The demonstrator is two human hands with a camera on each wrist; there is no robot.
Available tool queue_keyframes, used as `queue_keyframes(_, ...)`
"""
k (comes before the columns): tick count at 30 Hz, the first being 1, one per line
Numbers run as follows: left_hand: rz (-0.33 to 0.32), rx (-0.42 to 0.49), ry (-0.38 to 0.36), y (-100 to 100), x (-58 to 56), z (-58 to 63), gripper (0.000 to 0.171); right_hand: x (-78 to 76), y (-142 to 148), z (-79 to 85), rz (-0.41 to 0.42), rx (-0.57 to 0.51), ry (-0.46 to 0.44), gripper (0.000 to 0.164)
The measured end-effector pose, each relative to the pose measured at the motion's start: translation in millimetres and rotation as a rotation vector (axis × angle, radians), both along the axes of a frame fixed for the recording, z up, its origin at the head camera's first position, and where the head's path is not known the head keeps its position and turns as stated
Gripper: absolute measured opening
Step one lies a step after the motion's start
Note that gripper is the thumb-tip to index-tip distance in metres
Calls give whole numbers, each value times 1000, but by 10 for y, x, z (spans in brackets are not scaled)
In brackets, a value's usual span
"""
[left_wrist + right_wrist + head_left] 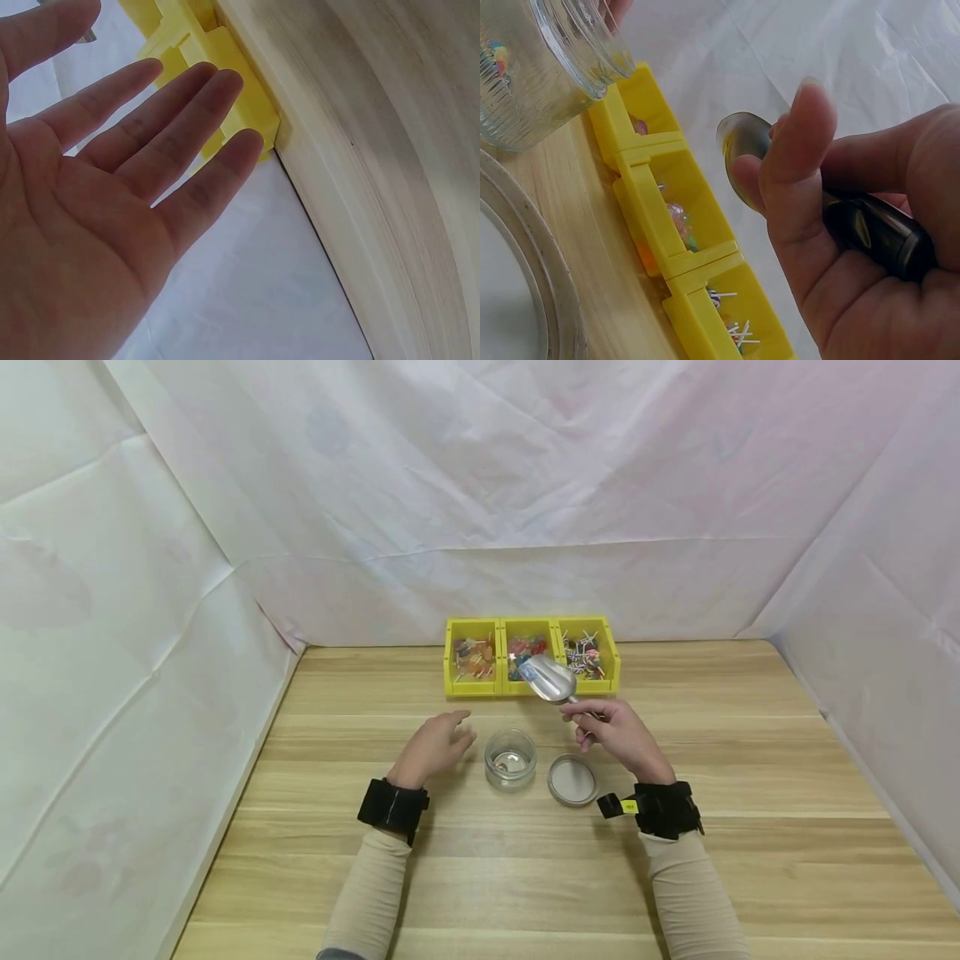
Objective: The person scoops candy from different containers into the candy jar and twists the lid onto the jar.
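My right hand [611, 731] grips the dark handle of a metal scoop [553, 681], its fingers curled round it in the right wrist view. The scoop's bowl is over the front of the middle yellow bin [517, 687]; a bluish patch shows near its tip, and I cannot tell whether it is candy. My left hand [431, 747] holds nothing, its fingers extended in the left wrist view [112, 195], left of the glass jar. This uncovered glass jar [510, 764] stands upright with a small colourful piece inside. Right of it lies a round lid [572, 780], below my right hand.
Three joined yellow bins stand at the back of the wooden table [525, 877]. The left bin [471, 687] holds orange-toned lollipops, the middle one colourful wrapped candies, the right bin [596, 687] striped lollipops. White cloth [480, 485] hangs behind and at both sides.
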State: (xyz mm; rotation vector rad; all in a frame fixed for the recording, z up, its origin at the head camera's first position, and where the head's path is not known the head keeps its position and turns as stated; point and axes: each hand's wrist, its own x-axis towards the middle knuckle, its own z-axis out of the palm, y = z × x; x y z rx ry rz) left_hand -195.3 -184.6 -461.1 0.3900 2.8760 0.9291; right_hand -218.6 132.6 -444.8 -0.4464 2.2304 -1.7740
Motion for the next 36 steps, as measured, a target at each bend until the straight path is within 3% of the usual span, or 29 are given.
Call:
queue_keyframes(8, 4, -27, -17, -2, 55, -2, 49, 6, 1, 17, 9, 7, -12, 26)
queue_keyframes(15, -8, -32, 10, -24, 109, -11, 45, -1, 3, 20, 14, 2, -17, 25)
queue_keyframes(36, -46, -1, -53, -3, 278, 5, 45, 5, 27, 56, 11, 19, -6, 25)
